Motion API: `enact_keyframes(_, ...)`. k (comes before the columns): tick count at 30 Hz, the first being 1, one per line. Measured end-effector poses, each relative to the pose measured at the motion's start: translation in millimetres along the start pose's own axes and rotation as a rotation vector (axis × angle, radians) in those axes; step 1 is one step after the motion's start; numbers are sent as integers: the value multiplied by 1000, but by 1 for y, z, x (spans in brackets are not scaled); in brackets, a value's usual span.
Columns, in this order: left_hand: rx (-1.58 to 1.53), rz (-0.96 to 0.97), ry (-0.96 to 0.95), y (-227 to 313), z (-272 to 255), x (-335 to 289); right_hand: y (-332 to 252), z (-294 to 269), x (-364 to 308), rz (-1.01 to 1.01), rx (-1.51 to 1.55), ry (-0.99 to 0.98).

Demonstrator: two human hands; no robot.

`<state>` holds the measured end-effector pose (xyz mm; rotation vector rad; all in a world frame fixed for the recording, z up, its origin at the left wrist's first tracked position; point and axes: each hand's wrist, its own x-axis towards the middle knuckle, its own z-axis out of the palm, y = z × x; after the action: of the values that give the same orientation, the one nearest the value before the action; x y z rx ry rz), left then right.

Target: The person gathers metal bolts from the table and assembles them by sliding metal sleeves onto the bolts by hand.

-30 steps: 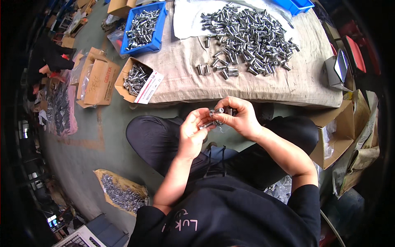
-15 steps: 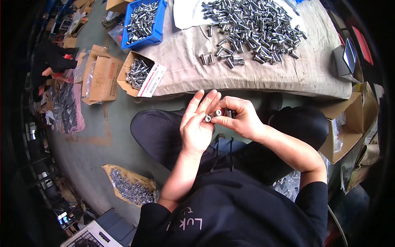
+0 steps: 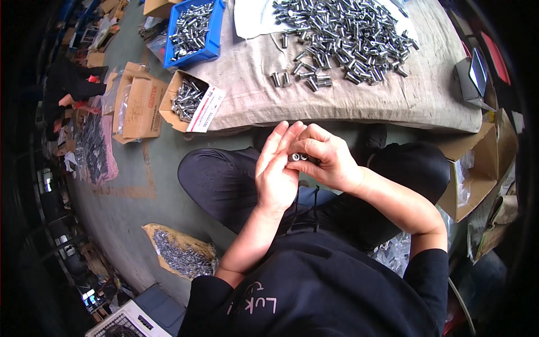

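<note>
two hands (image 3: 303, 163), one blue bin (image 3: 193, 31), perhaps four cardboard boxes (image 3: 137, 101), countless bolts (image 3: 342, 36)

Single head-worn fisheye view: looked steeply down, close over the hands, the burlap-covered tabletop (image 3: 337, 106) lying beyond; edges bent.

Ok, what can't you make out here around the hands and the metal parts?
- Head view: the small metal parts between the hands are mostly covered by the right hand and left hand; their count and shape are unclear.
- The brown bag of parts near the left elbow is too small for detail.
- The cardboard box at right is bent by the rim; its contents are unclear.
</note>
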<state>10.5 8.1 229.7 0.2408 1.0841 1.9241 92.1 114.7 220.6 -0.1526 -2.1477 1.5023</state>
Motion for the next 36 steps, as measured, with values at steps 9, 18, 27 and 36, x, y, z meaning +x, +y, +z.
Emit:
enact_keyframes(9,-803,-503,-166,-35,-4,-6,-16,2,-1,-169,-384,-109)
enact_keyframes(18,-831,-377,-99,-18,-16,-13,-11,13,13,-447,-481,-77)
enact_keyframes(27,-792,-336,-92,-53,-31,-4,-3,10,10,-360,-667,-123)
enact_keyframes(36,-703,-328,11,-10,-24,2,-3,-4,9,-180,-552,-13)
